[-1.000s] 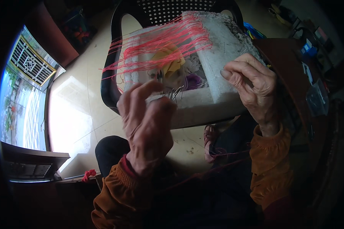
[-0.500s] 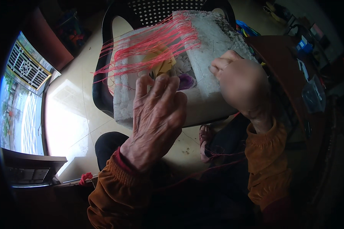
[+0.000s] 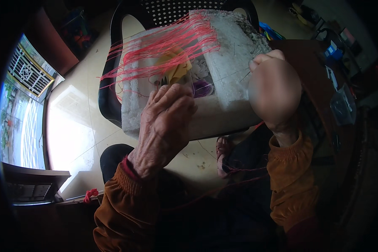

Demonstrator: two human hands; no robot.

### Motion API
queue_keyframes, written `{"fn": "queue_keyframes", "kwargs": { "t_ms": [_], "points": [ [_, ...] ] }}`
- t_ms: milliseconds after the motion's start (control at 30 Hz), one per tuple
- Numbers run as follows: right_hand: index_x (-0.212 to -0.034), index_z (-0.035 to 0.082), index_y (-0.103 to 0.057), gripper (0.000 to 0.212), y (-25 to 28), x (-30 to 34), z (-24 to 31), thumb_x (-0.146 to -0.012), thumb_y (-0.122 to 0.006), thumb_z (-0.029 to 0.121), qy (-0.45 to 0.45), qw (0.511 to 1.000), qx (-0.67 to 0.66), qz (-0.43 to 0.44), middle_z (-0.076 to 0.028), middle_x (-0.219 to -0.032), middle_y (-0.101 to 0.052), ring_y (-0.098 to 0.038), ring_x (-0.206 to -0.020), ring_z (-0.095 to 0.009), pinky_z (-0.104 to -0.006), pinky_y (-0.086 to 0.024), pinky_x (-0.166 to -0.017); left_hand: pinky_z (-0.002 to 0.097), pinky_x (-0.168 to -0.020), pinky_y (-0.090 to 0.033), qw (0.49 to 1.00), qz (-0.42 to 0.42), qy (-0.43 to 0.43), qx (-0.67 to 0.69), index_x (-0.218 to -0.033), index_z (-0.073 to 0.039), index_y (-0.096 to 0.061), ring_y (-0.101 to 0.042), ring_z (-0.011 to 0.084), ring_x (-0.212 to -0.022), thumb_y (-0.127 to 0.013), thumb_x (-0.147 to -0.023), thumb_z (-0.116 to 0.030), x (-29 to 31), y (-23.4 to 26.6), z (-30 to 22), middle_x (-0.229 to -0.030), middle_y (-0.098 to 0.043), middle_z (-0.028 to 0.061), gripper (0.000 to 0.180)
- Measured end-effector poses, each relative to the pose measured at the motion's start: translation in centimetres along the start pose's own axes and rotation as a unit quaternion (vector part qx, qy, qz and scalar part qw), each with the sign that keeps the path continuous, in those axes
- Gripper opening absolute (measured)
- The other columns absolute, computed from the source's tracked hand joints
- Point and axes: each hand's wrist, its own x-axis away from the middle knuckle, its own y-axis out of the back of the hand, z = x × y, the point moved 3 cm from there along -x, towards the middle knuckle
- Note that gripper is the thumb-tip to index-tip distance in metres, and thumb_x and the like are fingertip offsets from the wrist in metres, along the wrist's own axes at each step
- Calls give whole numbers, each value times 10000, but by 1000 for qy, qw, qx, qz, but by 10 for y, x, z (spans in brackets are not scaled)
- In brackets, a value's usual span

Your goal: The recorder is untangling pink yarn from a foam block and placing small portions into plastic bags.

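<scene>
A whitish foam box (image 3: 229, 75) wrapped in clear plastic stands in front of me, with several pink threads (image 3: 155, 59) stretched across its top in a loose fringe. My left hand (image 3: 168, 117) is closed at the box's near left side, fingers curled down; what they hold is hidden. Just beyond those fingers, small dark pointed tips (image 3: 164, 80) stick up, perhaps of scissors. Closed in a pinch, my right hand (image 3: 275, 86), partly blurred, is at the right edge of the foam, beside thin pins (image 3: 245, 76). Whatever it pinches is too small to make out.
Inside the box's hollow lie yellow paper (image 3: 178, 67) and a purple bundle (image 3: 203, 88). The box rests on a black plastic chair (image 3: 110, 94). A brown table (image 3: 300, 59) with a clear plastic bag (image 3: 343, 107) stands at the right.
My right hand has moved right and slightly up, away from the foam's middle. My left hand has shifted a little left and down, uncovering the dark pointed tips.
</scene>
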Motion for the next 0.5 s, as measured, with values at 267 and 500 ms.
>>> {"fn": "queue_keyframes", "kwargs": {
  "t_ms": [267,500],
  "points": [
    [-872,-27,-541,44,0,-1,0,-836,-565,-29,13,1000,9,-4,-87,-695,-491,-501,-529,-151,-256,-411,-485,353,-693,-469,995,-30,57,74,-819,8,-551,-569,292,-794,-594,-709,64,3,5,-1,-875,-547,120,131],
    [-882,-25,-542,72,6,-14,-2,-820,-577,-35,135,989,57,9,-95,-720,-502,-536,-592,-181,-265,-430,-506,326,-682,-483,987,-61,90,115,-809,17,-561,-594,285,-777,-593,-739,59,2,4,-3,-878,-561,130,88]
  ]
}}
